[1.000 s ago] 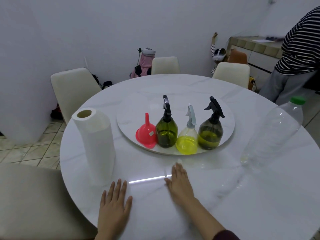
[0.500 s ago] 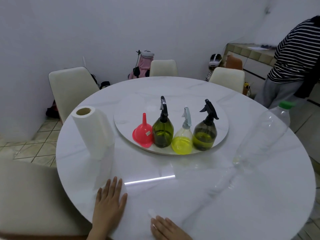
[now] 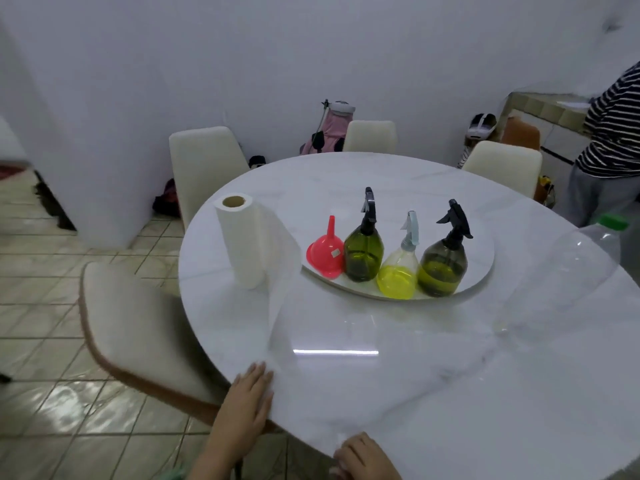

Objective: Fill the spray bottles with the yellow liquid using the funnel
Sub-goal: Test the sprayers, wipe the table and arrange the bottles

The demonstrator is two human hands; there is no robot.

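Observation:
Three spray bottles stand on a round turntable (image 3: 485,237): a dark green one (image 3: 363,254), a clear one (image 3: 398,275) holding yellow liquid, and a smoky one (image 3: 443,268) with yellow liquid low inside. A red funnel (image 3: 325,252) sits upside down at their left. A large clear plastic bottle (image 3: 571,268) with a green cap stands at the right and looks nearly empty. My left hand (image 3: 246,407) lies flat on a paper towel sheet at the table's near edge. My right hand (image 3: 367,457) is curled at the edge with a bit of the sheet in its fingertips.
A paper towel roll (image 3: 242,244) stands left of the turntable, its sheet trailing to my hands. The white marble table (image 3: 450,393) is round. A cream chair (image 3: 138,323) sits close at the left, others beyond. A person in a striped top (image 3: 613,133) stands at the far right.
My view swung to the left. My right hand drew back from mid-table to the near edge. The towel sheet now stretches from the roll to my hands.

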